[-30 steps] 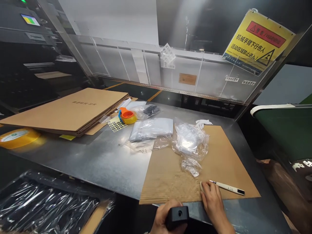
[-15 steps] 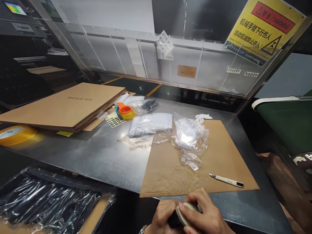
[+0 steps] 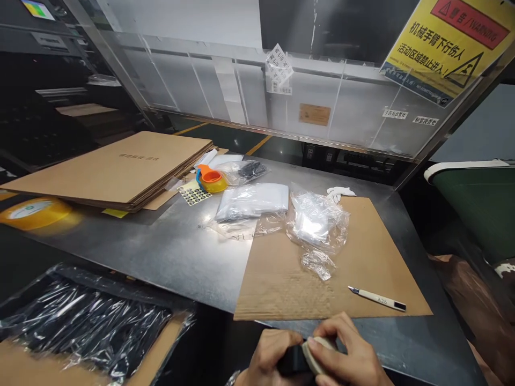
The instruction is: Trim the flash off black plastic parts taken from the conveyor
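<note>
At the bottom of the head view, my left hand (image 3: 265,356) is closed around a dark, smooth object (image 3: 292,361), mostly hidden by fingers. My right hand (image 3: 352,355) grips a beige, rounded pad-like piece (image 3: 315,358) and presses it against the dark object's right side. Both hands are at the table's front edge, just below a flat cardboard sheet (image 3: 281,279). On that sheet, a little beyond my right hand, lies a craft knife (image 3: 377,298) with a pale handle marked A26. Crumpled clear plastic bags (image 3: 316,222) rest farther back on it.
Stacked cardboard (image 3: 132,166) and a yellow tape roll (image 3: 36,212) occupy the left. An orange tape dispenser (image 3: 211,177), sticker sheet (image 3: 195,193) and bagged white sheets (image 3: 253,201) sit mid-table. A plastic-lined box (image 3: 92,321) stands lower left; a transparent panel (image 3: 249,86) hangs behind.
The view has shifted slightly, so the table's things appear a bit to the right. Both hands keep their holds; more of the dark object shows between them.
</note>
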### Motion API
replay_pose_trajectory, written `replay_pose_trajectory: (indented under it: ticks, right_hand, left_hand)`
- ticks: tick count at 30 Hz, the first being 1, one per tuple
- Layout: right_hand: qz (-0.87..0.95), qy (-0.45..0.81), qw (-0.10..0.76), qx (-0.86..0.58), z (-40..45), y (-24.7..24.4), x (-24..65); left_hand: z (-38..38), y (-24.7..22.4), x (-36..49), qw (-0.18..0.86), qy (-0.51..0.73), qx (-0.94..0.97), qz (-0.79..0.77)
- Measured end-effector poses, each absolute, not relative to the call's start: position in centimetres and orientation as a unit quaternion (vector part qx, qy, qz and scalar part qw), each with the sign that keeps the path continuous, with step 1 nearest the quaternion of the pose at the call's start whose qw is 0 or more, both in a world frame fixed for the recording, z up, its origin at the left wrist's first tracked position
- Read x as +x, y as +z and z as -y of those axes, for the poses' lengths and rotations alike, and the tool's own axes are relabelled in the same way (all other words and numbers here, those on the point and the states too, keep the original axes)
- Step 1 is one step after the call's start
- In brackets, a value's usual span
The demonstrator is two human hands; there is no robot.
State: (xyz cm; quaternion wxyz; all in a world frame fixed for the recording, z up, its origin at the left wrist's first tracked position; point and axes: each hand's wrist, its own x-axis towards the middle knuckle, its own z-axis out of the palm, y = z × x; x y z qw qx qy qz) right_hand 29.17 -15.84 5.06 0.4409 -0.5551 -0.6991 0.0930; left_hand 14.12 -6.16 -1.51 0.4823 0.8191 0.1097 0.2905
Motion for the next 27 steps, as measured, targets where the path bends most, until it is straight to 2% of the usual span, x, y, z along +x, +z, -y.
replay_pose_trajectory:
  ticks: [5,11,16,21,23,27]
  right_hand:
    - [0.718,0.084,0.420,-0.548,15.8,5.5,29.2]
    - [0.668,0.150,0.417,-0.597,15.8,5.3,29.1]
    - [0.686,0.129,0.429,-0.574,15.9,5.4,29.1]
    - [0.680,0.173,0.418,-0.577,16.0,5.9,29.4]
    - [0.681,0.175,0.438,-0.559,15.8,6.0,29.6]
    - [0.594,0.172,0.543,-0.568,15.0,4.6,28.8]
  left_hand:
    - [6.2,-1.6,14.1,0.511,0.314,0.792,-0.113]
    - [6.4,-2.0,13.9,0.543,0.313,0.771,-0.114]
    - [6.4,-2.1,14.1,0.584,0.291,0.744,-0.145]
    - [6.4,-2.0,14.9,0.616,0.297,0.715,-0.147]
    - [6.6,-1.8,15.1,0.640,0.295,0.690,-0.167]
    - [7.6,-0.7,16.0,0.778,0.310,0.510,-0.197]
